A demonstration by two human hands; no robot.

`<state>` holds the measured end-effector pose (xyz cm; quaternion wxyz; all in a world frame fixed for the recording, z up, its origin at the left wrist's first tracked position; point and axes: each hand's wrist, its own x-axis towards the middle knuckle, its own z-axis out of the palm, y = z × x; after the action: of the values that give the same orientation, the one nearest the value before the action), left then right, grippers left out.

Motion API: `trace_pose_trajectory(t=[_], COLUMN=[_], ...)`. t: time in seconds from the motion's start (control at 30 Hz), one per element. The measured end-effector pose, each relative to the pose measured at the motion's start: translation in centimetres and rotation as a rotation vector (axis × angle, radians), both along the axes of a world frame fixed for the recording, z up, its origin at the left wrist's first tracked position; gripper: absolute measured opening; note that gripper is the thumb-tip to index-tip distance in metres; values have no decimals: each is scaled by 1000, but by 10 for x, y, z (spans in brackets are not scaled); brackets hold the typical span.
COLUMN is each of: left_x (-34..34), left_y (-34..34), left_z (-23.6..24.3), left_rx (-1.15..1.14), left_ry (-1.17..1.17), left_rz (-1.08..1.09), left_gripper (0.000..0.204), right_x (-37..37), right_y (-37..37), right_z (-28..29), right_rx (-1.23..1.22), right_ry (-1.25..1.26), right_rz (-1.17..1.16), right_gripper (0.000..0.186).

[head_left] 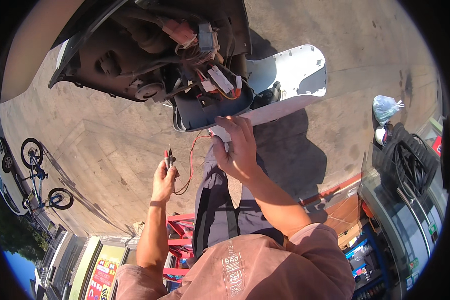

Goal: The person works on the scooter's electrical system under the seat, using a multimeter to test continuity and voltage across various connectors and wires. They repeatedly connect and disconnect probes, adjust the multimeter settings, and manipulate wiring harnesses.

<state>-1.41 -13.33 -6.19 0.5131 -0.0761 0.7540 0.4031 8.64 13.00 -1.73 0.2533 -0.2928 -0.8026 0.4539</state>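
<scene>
My left hand (164, 181) is closed around a red and a black test probe (168, 156), tips pointing away from me. From the probes a thin red-and-dark lead (191, 162) loops across to my right hand (241, 150). That hand's fingers are bent around a pale object (221, 132), mostly hidden behind them, just below the rim of a dark plastic housing (192, 121). Above it, in an opened vehicle body, wires hang with a white connector (220, 79), a grey connector (205, 38) and a reddish connector (179, 32).
A white curved body panel (312, 56) extends right of the housing. At the right are a tied plastic bag (386, 108) and a dark crate with black cable (410, 162). A red metal frame (180, 230) is by my legs. A bicycle (38, 175) stands far left.
</scene>
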Motion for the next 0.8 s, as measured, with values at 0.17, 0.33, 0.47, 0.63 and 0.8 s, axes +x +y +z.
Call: trace_pose_trajectory(t=[0.17, 0.33, 0.47, 0.63, 0.8], left_x=[-7, -8, -11, -8, 1], left_y=[-43, -64, -73, -76, -73], left_z=[-102, -173, -203, -212, -210], left_rx=[-49, -219, -211, -259, -243], left_ry=[-8, 48, 71, 87, 73], left_rz=[275, 242, 177, 130, 160], left_gripper=[12, 10, 12, 13, 5], right_x=[-37, -53, -52, -60, -64], right_y=[55, 64, 65, 71, 77], right_z=[-16, -18, -19, -18, -14], right_rx=[259, 154, -57, -190, -335], right_ry=[-135, -139, -96, -179, -194], right_rz=[-144, -192, -227, -273, -274], right_gripper=[45, 29, 19, 17, 16])
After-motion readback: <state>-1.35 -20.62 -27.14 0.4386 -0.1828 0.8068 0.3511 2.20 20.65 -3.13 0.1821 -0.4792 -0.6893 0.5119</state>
